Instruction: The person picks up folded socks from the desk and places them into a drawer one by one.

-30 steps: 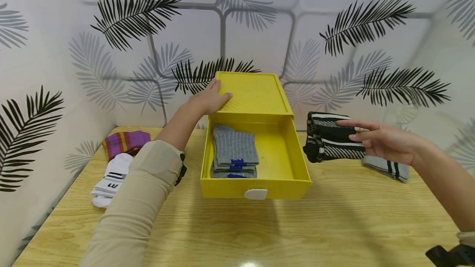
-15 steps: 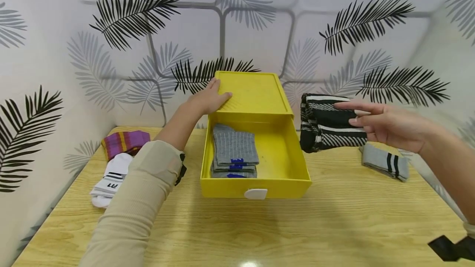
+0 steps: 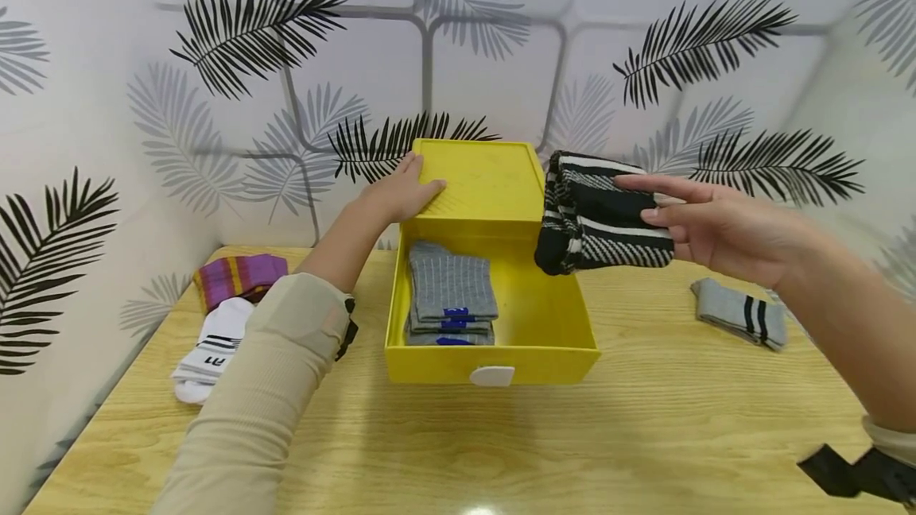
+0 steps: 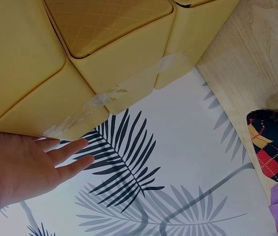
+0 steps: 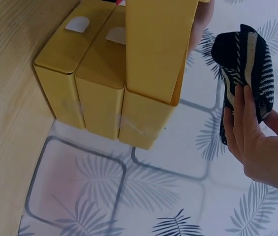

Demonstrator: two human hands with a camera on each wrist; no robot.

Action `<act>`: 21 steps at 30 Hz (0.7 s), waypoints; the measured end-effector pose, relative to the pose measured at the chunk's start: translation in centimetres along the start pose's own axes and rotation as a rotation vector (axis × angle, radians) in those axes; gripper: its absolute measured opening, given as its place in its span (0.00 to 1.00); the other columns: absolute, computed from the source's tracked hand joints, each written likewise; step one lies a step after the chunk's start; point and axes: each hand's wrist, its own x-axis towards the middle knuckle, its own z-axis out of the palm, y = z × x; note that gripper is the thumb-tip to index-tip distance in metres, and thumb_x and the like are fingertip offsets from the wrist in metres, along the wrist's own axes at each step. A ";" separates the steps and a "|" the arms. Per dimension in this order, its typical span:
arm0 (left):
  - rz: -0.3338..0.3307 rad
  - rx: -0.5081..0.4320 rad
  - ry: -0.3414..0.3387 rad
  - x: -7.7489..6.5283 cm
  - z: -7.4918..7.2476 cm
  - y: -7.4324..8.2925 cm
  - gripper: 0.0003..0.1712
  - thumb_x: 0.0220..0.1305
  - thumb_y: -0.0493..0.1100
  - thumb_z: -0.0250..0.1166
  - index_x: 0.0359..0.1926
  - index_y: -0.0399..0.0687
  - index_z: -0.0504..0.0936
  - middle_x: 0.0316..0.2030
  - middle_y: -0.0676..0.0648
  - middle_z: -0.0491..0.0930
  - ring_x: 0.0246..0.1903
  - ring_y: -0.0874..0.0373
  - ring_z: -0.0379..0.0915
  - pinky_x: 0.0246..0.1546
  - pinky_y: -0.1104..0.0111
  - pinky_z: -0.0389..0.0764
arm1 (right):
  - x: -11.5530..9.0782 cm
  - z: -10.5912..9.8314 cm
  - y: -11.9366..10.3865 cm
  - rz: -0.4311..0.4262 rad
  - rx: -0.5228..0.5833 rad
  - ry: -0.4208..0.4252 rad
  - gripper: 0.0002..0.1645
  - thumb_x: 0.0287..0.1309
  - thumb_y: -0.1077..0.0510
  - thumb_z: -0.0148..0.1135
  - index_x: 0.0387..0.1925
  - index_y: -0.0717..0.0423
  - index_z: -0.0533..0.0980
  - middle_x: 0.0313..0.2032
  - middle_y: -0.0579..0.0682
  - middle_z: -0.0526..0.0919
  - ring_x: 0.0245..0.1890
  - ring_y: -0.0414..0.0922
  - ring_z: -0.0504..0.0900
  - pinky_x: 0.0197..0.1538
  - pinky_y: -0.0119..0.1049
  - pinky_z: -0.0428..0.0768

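Note:
A folded pair of black-and-white patterned socks [image 3: 608,209] is pinched between the thumb and fingers of my right hand [image 3: 730,221]. They hang in the air over the right back part of the pulled-out yellow drawer [image 3: 494,364]. Inside that drawer, grey socks [image 3: 454,284] with blue labels lie stacked along the left side. My left hand [image 3: 404,189] rests on the left edge of the yellow drawer unit [image 3: 483,177], thumb on its top. Seen from the left wrist, the fingers [image 4: 67,152] are extended along the unit's side.
On the table's left lie purple striped socks [image 3: 246,276] and white socks [image 3: 218,348]; the left wrist view adds a dark argyle sock [image 4: 271,147]. Grey socks with black stripes [image 3: 740,312] lie at right. More closed drawers [image 5: 99,69] stack below the open one. A patterned wall stands behind.
My right hand has carried the black-and-white socks up and leftward, from beside the drawer to over its right part. The left hand has stayed on the unit.

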 end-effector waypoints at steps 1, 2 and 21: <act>0.000 0.000 0.001 0.0 0.0 0.0 0.41 0.69 0.63 0.33 0.71 0.46 0.31 0.70 0.47 0.27 0.68 0.47 0.34 0.62 0.48 0.43 | 0.2 0.5 0.2 0.001 0.007 0.000 0.26 0.66 0.68 0.45 0.60 0.43 0.70 0.33 0.48 0.68 0.24 0.41 0.70 0.31 0.32 0.75; 0.000 0.000 0.003 0.0 0.0 0.0 0.41 0.69 0.63 0.33 0.71 0.46 0.32 0.70 0.47 0.27 0.68 0.47 0.34 0.62 0.48 0.42 | 0.4 1.0 0.4 0.005 0.012 0.006 0.26 0.66 0.68 0.46 0.60 0.43 0.71 0.32 0.48 0.67 0.23 0.41 0.70 0.30 0.31 0.75; 0.000 -0.014 0.020 0.5 0.4 -0.5 0.43 0.68 0.65 0.34 0.71 0.47 0.31 0.70 0.48 0.27 0.68 0.47 0.34 0.62 0.47 0.41 | 4.5 7.3 5.4 -0.018 -0.913 0.099 0.25 0.61 0.62 0.56 0.60 0.58 0.69 0.43 0.57 0.73 0.32 0.45 0.72 0.38 0.38 0.75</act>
